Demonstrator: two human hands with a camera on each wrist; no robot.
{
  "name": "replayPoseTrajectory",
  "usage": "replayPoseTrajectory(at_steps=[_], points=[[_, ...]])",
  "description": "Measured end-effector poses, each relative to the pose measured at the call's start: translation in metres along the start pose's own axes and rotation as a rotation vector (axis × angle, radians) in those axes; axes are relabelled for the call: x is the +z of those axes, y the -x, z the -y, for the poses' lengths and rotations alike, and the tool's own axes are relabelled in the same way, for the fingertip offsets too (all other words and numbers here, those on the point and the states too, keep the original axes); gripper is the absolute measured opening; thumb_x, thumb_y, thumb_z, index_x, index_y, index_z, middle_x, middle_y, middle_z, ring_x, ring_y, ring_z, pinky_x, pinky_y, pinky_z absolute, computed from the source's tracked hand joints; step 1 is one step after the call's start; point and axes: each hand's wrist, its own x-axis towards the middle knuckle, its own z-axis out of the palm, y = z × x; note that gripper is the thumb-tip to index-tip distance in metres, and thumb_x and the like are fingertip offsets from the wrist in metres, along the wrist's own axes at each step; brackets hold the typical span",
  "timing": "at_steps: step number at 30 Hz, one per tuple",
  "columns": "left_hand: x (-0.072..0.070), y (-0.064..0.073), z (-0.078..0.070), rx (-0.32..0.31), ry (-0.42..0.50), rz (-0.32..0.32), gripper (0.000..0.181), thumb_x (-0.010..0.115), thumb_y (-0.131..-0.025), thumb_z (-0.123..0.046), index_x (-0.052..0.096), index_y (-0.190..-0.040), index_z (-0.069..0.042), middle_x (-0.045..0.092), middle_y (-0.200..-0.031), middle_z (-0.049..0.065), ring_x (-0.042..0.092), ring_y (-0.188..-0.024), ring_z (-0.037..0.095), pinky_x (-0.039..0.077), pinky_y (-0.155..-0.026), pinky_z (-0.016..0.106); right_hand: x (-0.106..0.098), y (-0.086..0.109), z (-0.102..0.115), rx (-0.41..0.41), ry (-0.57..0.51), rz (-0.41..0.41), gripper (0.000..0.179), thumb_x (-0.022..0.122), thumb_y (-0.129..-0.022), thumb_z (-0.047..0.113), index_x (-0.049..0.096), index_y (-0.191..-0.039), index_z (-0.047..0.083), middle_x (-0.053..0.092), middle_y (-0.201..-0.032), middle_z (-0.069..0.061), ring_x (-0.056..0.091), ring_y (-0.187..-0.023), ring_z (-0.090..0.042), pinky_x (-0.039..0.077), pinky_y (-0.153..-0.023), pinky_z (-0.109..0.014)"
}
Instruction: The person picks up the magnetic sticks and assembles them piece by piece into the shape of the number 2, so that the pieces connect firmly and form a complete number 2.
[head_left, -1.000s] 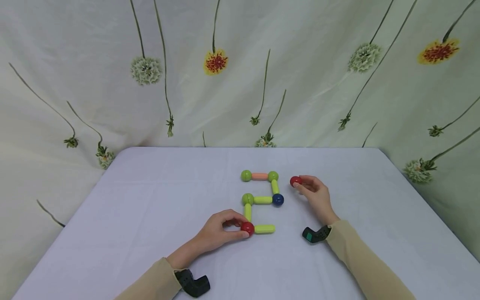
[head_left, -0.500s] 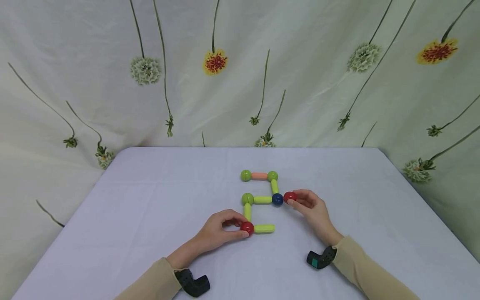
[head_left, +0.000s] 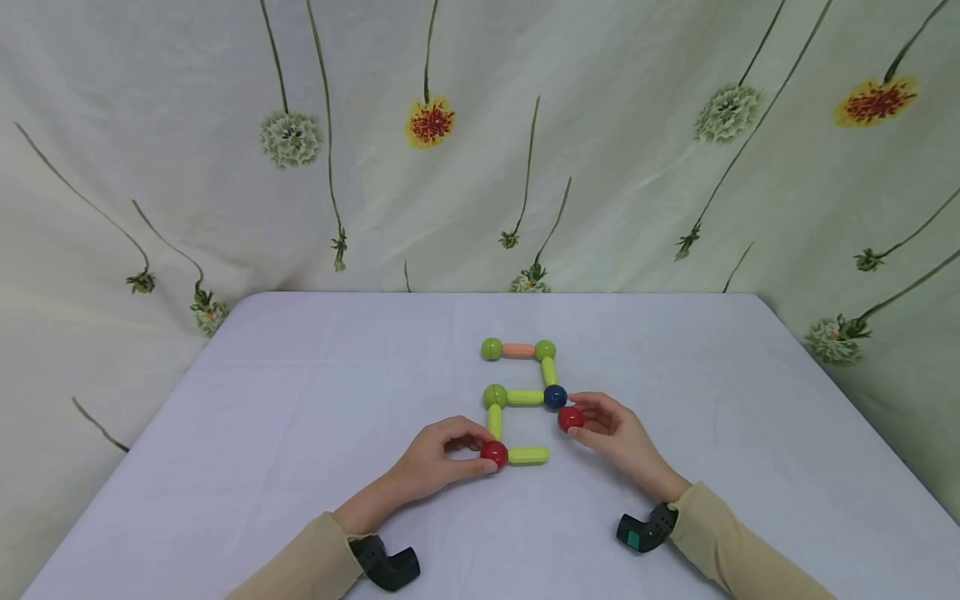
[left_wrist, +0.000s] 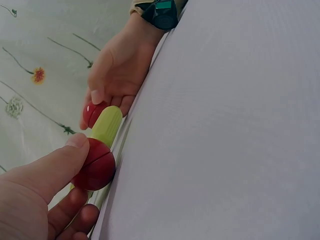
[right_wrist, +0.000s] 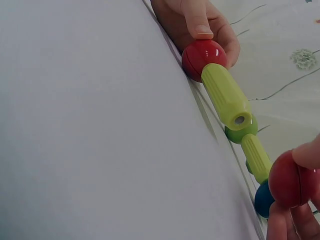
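Observation:
My left hand (head_left: pixel 444 457) pinches a red ball (left_wrist: pixel 96 165) at the near left corner of a flat chain of balls and rods. A yellow-green rod (head_left: pixel 528 455) runs right from that ball, its free end showing a metal disc in the right wrist view. Another red ball (head_left: pixel 571 418) is pinched between thumb and fingers of my right hand (head_left: pixel 618 435), just in front of the blue ball (head_left: pixel 555 397). Yellow-green rods link the blue ball to a green ball (head_left: pixel 495 396) on the left and a second green ball (head_left: pixel 545 350) behind.
At the chain's far end, an orange rod (head_left: pixel 518 350) joins another green ball (head_left: pixel 491 348). A white cloth covers the table (head_left: pixel 300 375). Behind it hangs a flower-printed curtain (head_left: pixel 615 150). Black wrist cameras (head_left: pixel 647 528) sit on both wrists.
My right hand has brought its red ball toward me and slightly left, from beside the far part of the chain past the blue ball. My left hand has stayed on its red ball.

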Motion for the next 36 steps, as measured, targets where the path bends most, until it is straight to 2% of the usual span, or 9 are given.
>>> replayPoseTrajectory(at_steps=[4,12,24,29,36], points=[[-0.0007,-0.0006,-0.0005,-0.006,0.003,0.003,0.029,0.076,-0.079,-0.03,0.067,-0.105,-0.02,0.062,-0.098,-0.009,0.057,-0.093,0.013,0.048,-0.084,0.031,-0.0002,0.0003,-0.0019,-0.062,0.041,0.094,0.039,0.07,-0.084,0.009,0.058,-0.121,0.005,0.057,-0.117,-0.013,0.058,-0.097,-0.023,0.049,-0.082,-0.023],[0.0002,-0.0005,0.0032,-0.005,-0.028,-0.001,0.029,0.075,-0.079,-0.034,0.067,-0.105,-0.022,0.062,-0.097,-0.01,0.056,-0.091,0.01,0.048,-0.082,0.028,0.0015,-0.0009,-0.0048,-0.175,0.069,0.134,0.033,0.07,-0.08,0.002,0.055,-0.11,0.003,0.057,-0.108,-0.01,0.059,-0.09,-0.019,0.05,-0.079,-0.024],[-0.0003,-0.0003,0.0013,-0.001,-0.002,0.001,0.029,0.076,-0.08,-0.031,0.067,-0.105,-0.02,0.063,-0.098,-0.008,0.057,-0.093,0.013,0.048,-0.084,0.031,-0.0004,0.0009,-0.0046,-0.204,0.172,0.214,0.033,0.07,-0.079,0.004,0.058,-0.109,0.01,0.058,-0.103,-0.003,0.054,-0.091,-0.018,0.046,-0.081,-0.027],[-0.0001,-0.0005,0.0017,-0.003,-0.005,0.004,0.029,0.076,-0.08,-0.031,0.067,-0.105,-0.021,0.063,-0.098,-0.009,0.056,-0.092,0.011,0.048,-0.084,0.03,-0.0004,0.001,-0.0047,-0.218,0.185,0.234,0.033,0.071,-0.078,0.004,0.059,-0.107,0.012,0.058,-0.1,-0.001,0.054,-0.09,-0.016,0.046,-0.081,-0.028],[0.0005,-0.0008,0.002,-0.006,-0.002,0.002,0.029,0.076,-0.08,-0.028,0.067,-0.106,-0.019,0.063,-0.099,-0.009,0.057,-0.093,0.013,0.048,-0.084,0.031,0.0007,0.0016,-0.0036,-0.193,0.181,0.242,0.033,0.073,-0.078,0.004,0.059,-0.107,0.011,0.059,-0.102,-0.001,0.054,-0.091,-0.017,0.046,-0.081,-0.029]])
